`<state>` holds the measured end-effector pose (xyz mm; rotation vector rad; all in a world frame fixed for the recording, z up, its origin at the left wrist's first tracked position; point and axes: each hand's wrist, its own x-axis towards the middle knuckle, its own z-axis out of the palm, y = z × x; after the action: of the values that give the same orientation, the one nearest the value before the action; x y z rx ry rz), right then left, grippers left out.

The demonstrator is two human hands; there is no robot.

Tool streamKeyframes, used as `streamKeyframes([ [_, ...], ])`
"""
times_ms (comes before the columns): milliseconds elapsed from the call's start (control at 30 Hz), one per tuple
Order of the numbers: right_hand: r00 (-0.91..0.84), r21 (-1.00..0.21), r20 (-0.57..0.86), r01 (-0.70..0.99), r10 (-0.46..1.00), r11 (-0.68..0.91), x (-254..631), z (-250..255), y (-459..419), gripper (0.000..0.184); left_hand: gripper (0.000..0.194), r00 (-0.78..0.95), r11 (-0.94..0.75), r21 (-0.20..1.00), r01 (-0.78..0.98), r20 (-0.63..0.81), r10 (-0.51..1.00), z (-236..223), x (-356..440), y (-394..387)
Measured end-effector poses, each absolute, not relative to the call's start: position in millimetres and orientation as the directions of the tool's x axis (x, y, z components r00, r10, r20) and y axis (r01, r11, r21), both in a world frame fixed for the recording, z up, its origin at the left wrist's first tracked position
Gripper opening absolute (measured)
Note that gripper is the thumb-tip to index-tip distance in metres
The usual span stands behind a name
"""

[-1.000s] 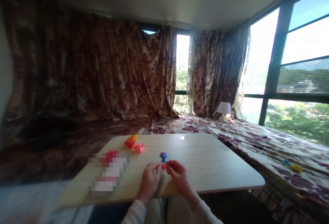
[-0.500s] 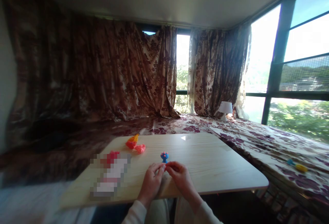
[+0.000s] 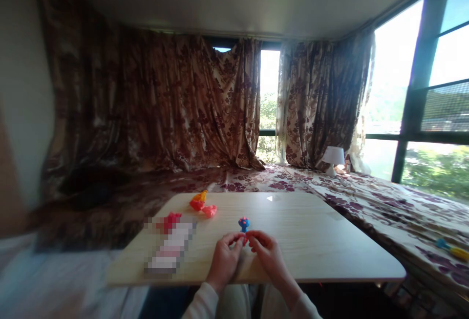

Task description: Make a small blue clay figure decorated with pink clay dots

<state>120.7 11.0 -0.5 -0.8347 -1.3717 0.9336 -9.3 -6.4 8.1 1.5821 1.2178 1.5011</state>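
Note:
My left hand (image 3: 226,259) and my right hand (image 3: 270,256) meet low over the near middle of the table, both closed in a pinch. Between their fingertips is a small pinkish-red piece (image 3: 245,241), which looks like modelling clay; the fingers cover most of it. Just beyond the fingertips stands a small blue figure (image 3: 244,224), its rounded top dotted with red-pink bits. Its lower part is partly hidden by my fingers.
The pale wooden table (image 3: 318,241) bears orange-and-red crumpled pieces (image 3: 198,202), a pink lump (image 3: 209,211) and a red lump (image 3: 172,221) at left, by a blurred-out flat item (image 3: 170,250). A white lamp (image 3: 333,157) stands on the flowered cover behind.
The view has turned a little to the left, so everything appears further right. My fingertips have shifted slightly on the small red piece, while the blue figure stays in place.

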Motion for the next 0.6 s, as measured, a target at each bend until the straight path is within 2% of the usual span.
streamKeyframes([
  [333, -0.081, -0.920, 0.390, -0.061, 0.917, 0.386, 120, 1, 9, 0.041, 0.020, -0.134, -0.385, 0.919, 0.086, 0.394, 0.909, 6, -9, -4],
  [600, -0.098, -0.910, 0.413, -0.023, 0.905, 0.413, 120, 2, 9, 0.040, 0.020, -0.194, -0.382, 0.913, 0.143, 0.404, 0.894, 11, -8, -9],
])
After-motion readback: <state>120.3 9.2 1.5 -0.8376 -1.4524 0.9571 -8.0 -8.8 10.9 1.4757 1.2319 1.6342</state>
